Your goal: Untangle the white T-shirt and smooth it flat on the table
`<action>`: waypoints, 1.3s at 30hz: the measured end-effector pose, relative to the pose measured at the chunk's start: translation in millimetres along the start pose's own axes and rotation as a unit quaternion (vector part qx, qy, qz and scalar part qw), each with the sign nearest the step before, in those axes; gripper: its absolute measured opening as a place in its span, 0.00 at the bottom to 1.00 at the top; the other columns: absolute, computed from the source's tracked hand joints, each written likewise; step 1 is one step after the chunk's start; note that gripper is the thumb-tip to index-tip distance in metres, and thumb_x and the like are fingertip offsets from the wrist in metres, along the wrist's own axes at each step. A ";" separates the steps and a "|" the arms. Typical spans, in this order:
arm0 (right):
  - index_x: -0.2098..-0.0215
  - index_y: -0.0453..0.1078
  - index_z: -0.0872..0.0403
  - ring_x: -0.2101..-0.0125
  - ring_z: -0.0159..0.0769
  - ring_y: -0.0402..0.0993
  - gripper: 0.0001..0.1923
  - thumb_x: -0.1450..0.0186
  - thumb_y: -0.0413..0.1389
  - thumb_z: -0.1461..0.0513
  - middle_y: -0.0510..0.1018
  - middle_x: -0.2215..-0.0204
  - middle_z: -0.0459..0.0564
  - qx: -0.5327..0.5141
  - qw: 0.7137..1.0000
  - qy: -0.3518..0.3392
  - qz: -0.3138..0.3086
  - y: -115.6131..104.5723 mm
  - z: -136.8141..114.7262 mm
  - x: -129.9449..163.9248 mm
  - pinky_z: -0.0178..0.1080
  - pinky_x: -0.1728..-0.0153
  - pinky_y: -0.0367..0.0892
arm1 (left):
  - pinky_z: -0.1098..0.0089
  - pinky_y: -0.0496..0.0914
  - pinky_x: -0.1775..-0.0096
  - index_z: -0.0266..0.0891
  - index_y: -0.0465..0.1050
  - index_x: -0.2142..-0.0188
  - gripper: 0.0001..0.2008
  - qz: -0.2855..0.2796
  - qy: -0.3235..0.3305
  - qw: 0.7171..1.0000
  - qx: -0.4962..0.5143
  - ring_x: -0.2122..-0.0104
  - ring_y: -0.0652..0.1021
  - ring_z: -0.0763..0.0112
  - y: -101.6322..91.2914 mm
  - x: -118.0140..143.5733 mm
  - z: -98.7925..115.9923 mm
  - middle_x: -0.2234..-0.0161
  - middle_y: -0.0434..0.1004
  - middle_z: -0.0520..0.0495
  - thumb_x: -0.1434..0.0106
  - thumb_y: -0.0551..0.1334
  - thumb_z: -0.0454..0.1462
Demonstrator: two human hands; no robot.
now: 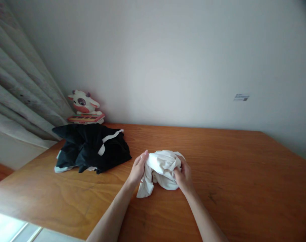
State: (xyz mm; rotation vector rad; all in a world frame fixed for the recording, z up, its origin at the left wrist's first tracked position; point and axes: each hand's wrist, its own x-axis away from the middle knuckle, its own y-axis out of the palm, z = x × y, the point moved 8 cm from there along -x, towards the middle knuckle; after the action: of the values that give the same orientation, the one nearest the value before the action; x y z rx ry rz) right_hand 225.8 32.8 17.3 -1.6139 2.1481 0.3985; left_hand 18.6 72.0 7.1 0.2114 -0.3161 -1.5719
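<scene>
A crumpled white cloth garment [164, 164] lies bunched on the wooden table in front of me. My left hand [138, 168] grips its left side, thumb on top. A loose end of the cloth hangs down below that hand onto the wood. On the right side, my right hand [183, 173] is closed on the folds, with its thumb pressed into the fabric and some fingers hidden by it. What kind of garment it is, the bunching does not show.
Black clothing [92, 146] with a white stripe lies heaped at the left, over some paler cloth. Behind it stands a cow-shaped toy keyboard [84, 107] against the wall. A curtain [24, 77] hangs at the left. The wooden table [243, 174] meets the wall at the back.
</scene>
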 end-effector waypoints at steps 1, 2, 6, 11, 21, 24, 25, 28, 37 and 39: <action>0.54 0.76 0.49 0.59 0.42 0.80 0.13 0.36 0.59 0.56 0.83 0.59 0.49 0.003 1.000 -0.005 -0.005 0.4 -2.4 -0.3 0.40 0.58 0.74 | 0.75 0.61 0.74 0.38 0.71 0.75 0.28 0.016 -0.003 1.000 0.007 0.78 0.65 0.77 -1.7 1.0 1.6 0.78 0.68 0.56 0.48 0.73 0.60; 0.54 0.76 0.49 0.59 0.42 0.80 0.13 0.36 0.59 0.57 0.83 0.59 0.49 0.008 1.000 -0.009 -0.013 1.0 -4.7 -0.5 0.40 0.58 0.74 | 0.75 0.59 0.76 0.38 0.69 0.76 0.29 0.031 -0.007 0.999 0.014 0.79 0.64 0.78 -3.1 2.1 3.0 0.79 0.67 0.57 0.49 0.73 0.60; 0.55 0.75 0.49 0.61 0.42 0.79 0.12 0.36 0.59 0.56 0.82 0.61 0.49 0.040 0.997 -0.036 -0.048 3.8 -12.1 -0.3 0.40 0.60 0.74 | 0.76 0.58 0.77 0.39 0.67 0.76 0.30 0.066 -0.007 0.997 0.043 0.81 0.63 0.79 -7.0 5.2 7.6 0.81 0.64 0.59 0.54 0.75 0.60; 0.53 0.74 0.50 0.58 0.47 0.77 0.18 0.42 0.62 0.63 0.80 0.60 0.52 0.167 0.973 -0.122 -0.101 15.5 -18.4 7.1 0.45 0.56 0.73 | 0.76 0.56 0.78 0.39 0.64 0.78 0.30 0.031 0.001 0.999 0.028 0.82 0.60 0.81 -5.7 5.2 7.5 0.82 0.62 0.59 0.51 0.74 0.59; 0.39 0.70 0.46 0.54 0.50 0.75 0.32 0.42 0.60 0.68 0.79 0.54 0.54 0.228 0.952 -0.157 -0.132 22.9 -19.2 12.7 0.50 0.51 0.73 | 0.66 0.74 0.62 0.39 0.77 0.65 0.30 -0.094 -0.066 0.976 0.184 0.65 0.80 0.61 5.9 15.6 4.8 0.65 0.81 0.44 0.48 0.71 0.62; 0.37 0.66 0.46 0.51 0.49 0.75 0.33 0.39 0.59 0.67 0.79 0.51 0.54 0.197 0.965 -0.142 -0.095 16.6 -18.0 10.5 0.50 0.49 0.72 | 0.70 0.73 0.68 0.41 0.71 0.70 0.25 -0.063 -0.055 0.966 0.243 0.70 0.78 0.69 2.4 17.6 11.6 0.67 0.78 0.50 0.48 0.74 0.57; 0.36 0.65 0.46 0.51 0.49 0.75 0.32 0.38 0.60 0.66 0.78 0.49 0.55 0.186 0.970 -0.137 -0.074 13.3 -17.1 9.5 0.50 0.49 0.72 | 0.72 0.71 0.71 0.42 0.68 0.72 0.24 -0.057 -0.048 0.964 0.256 0.73 0.76 0.72 2.0 17.5 14.1 0.69 0.75 0.52 0.47 0.74 0.55; 0.40 0.66 0.47 0.54 0.47 0.75 0.28 0.38 0.61 0.64 0.79 0.52 0.55 0.173 0.977 -0.124 -0.009 3.2 -13.0 7.0 0.49 0.52 0.72 | 0.76 0.64 0.77 0.41 0.60 0.75 0.26 -0.044 -0.031 0.965 0.258 0.81 0.65 0.81 2.6 14.5 19.1 0.75 0.65 0.58 0.45 0.74 0.52; 0.58 0.70 0.48 0.65 0.43 0.78 0.15 0.43 0.64 0.61 0.81 0.64 0.49 0.210 0.974 -0.068 -0.047 -2.0 4.4 0.5 0.41 0.66 0.70 | 0.74 0.55 0.77 0.40 0.66 0.71 0.26 -0.071 -0.021 0.997 0.000 0.82 0.59 0.81 7.0 2.7 4.0 0.76 0.68 0.56 0.43 0.69 0.58; 0.61 0.69 0.48 0.69 0.43 0.77 0.15 0.44 0.65 0.58 0.81 0.68 0.48 0.245 0.967 -0.048 -0.048 -6.0 9.3 0.9 0.39 0.70 0.67 | 0.75 0.61 0.73 0.39 0.70 0.68 0.24 -0.077 0.018 0.994 -0.081 0.77 0.66 0.77 8.5 4.5 7.1 0.72 0.71 0.54 0.45 0.72 0.56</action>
State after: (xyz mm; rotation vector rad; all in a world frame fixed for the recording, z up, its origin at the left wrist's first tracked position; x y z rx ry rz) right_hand 232.8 34.7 8.9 -1.3720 1.8927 -0.0850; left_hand 24.1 68.0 16.8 0.1405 -0.1442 -1.7359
